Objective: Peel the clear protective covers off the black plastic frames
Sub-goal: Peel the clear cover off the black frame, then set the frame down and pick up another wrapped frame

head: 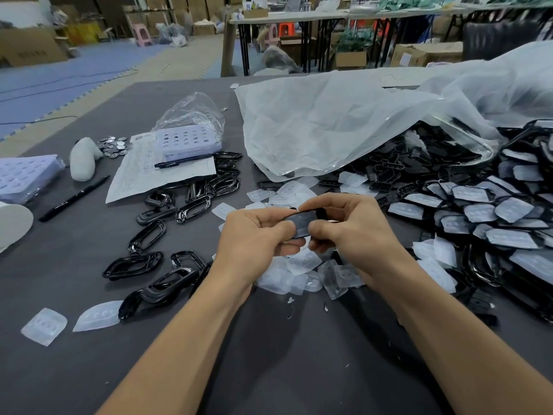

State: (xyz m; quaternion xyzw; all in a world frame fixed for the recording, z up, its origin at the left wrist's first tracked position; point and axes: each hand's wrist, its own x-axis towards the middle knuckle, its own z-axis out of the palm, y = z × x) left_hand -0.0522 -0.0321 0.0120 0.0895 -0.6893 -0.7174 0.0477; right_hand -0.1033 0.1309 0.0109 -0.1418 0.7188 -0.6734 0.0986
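Black plastic frame (300, 222), flat and elongated, held above the middle of the matte grey table (269, 348). Left hand (251, 235) and right hand (356, 229) each pinch one end of it between thumb and curled fingers, closed tight on the piece. Beneath the hands lies a heap of loose covers (302, 272), frosted, translucent and round-cornered, with shallow dimples. At left are bare frames (149, 265), glossy hollow oblongs. At right a pile of covered frames (493, 211) spills from a crinkled clear plastic bag (344, 121). The print on the paper sheet (140, 175) is too small to read. A black pen (74, 197) lies beside it.
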